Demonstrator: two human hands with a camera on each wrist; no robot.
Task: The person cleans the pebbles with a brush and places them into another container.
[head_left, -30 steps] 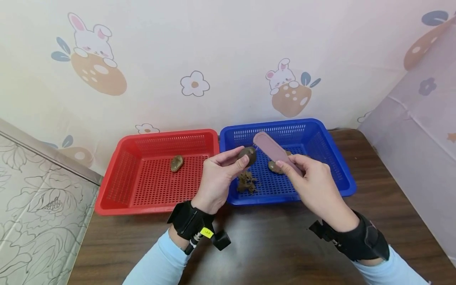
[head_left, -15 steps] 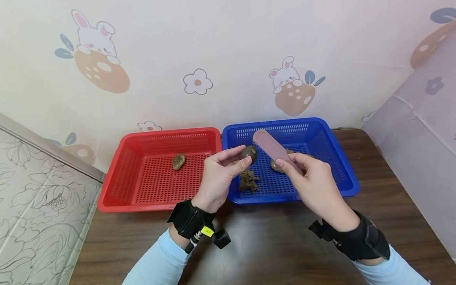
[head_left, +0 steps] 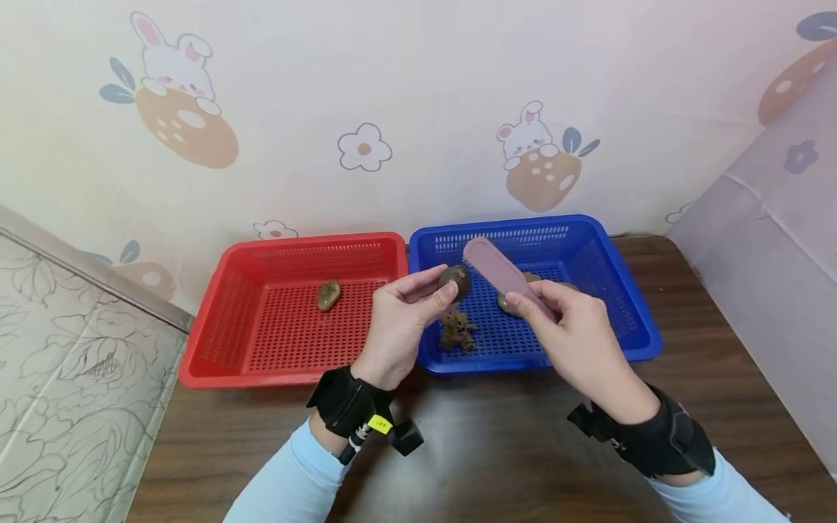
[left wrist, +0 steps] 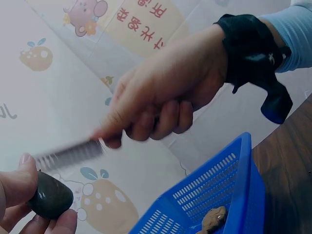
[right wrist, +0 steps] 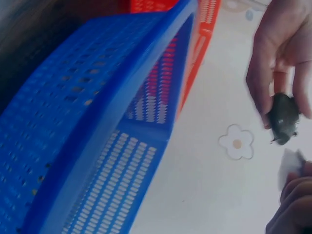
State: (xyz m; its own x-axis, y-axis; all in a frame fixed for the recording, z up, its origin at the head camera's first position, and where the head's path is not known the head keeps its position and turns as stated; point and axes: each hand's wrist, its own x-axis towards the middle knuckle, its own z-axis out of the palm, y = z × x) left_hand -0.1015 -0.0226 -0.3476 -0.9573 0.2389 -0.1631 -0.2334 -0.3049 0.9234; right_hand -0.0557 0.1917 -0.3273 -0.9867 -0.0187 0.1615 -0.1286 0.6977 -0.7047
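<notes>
My left hand (head_left: 407, 319) pinches a dark, smooth stone (head_left: 458, 280) above the near left part of the blue basket (head_left: 484, 369). Small bits cling to the stone in the right wrist view. In my right hand (head_left: 578, 330) is a pink brush (head_left: 493, 267), gripped by one end, its far end just right of the stone. Pale bristles show on the brush (left wrist: 73, 155) in the left wrist view, blurred. Brown crumbly mud (head_left: 456, 330) lies in the blue basket, and muddy stones (head_left: 508, 304) sit partly behind the right hand.
A red basket (head_left: 294, 379) stands left of the blue one, with one wet brown stone (head_left: 329, 295) in it. Both stand on a dark wooden table (head_left: 497, 450) against a patterned wall (head_left: 431, 87). Another patterned wall rises on the right.
The head view has shifted slightly, so the baskets appear a little further right and higher. Both hands keep their holds; the stone and brush have hardly moved between them.
</notes>
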